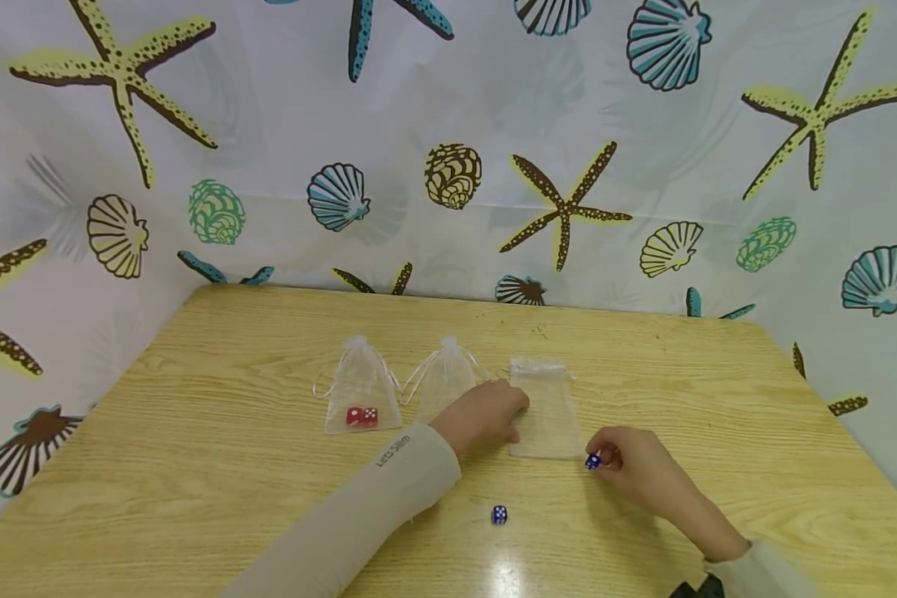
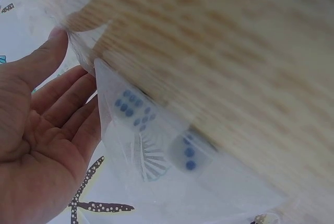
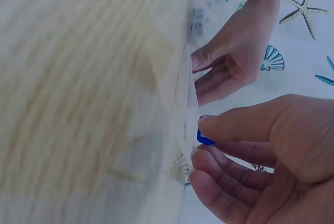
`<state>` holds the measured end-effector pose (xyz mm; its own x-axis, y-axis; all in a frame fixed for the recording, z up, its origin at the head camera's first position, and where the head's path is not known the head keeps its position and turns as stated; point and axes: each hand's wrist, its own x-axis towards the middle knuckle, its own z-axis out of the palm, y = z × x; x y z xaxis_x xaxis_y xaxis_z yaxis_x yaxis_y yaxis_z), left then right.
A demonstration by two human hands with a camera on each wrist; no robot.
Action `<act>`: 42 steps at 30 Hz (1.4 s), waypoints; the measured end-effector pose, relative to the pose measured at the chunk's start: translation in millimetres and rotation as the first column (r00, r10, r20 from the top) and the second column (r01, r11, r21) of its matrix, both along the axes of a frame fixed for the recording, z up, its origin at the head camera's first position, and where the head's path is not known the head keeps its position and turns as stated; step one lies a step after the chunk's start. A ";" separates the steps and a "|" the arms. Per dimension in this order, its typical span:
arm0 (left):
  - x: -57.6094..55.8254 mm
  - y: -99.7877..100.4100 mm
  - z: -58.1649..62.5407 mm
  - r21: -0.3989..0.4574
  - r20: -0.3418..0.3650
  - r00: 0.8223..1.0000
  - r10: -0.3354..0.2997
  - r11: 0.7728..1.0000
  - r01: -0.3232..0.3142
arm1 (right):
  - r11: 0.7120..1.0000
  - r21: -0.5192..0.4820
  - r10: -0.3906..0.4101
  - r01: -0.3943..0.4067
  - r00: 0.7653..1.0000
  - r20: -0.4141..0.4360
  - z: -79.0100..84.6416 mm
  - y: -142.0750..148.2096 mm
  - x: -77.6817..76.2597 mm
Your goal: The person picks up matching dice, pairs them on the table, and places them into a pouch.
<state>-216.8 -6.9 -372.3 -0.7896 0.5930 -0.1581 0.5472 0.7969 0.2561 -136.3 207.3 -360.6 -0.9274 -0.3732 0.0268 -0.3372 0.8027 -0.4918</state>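
Note:
My right hand [image 1: 635,469] pinches a blue die [image 1: 593,462] between thumb and fingers, just beside the lower right corner of a flat sheer drawstring bag [image 1: 541,415]. At that bag's left edge, my left hand [image 1: 486,413] touches it with thumb and fingers spread apart. Another blue die [image 1: 499,515] lies on the table in front of the bag. Partly behind my left hand is a middle sheer bag [image 1: 443,378]. White dice with blue pips [image 2: 190,153] show through sheer fabric in the left wrist view.
On the left lies a third sheer bag [image 1: 360,374] with two red dice [image 1: 362,416] inside. All this rests on a wooden table [image 1: 217,465]. A white cloth [image 1: 419,108] printed with shells and starfish stands around its back and sides.

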 end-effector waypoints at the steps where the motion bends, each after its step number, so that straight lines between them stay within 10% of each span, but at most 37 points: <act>1: 0.1 0.1 0.2 -0.003 -0.001 1.000 0.001 1.000 -0.001 | 1.000 -0.007 0.006 -0.007 1.000 -0.002 -0.3 -2.1 0.7; 42: -1.4 0.7 -0.6 0.002 -0.019 1.000 -0.001 1.000 0.001 | 0.948 -0.140 0.297 -0.287 0.953 0.057 -16.6 -66.5 19.0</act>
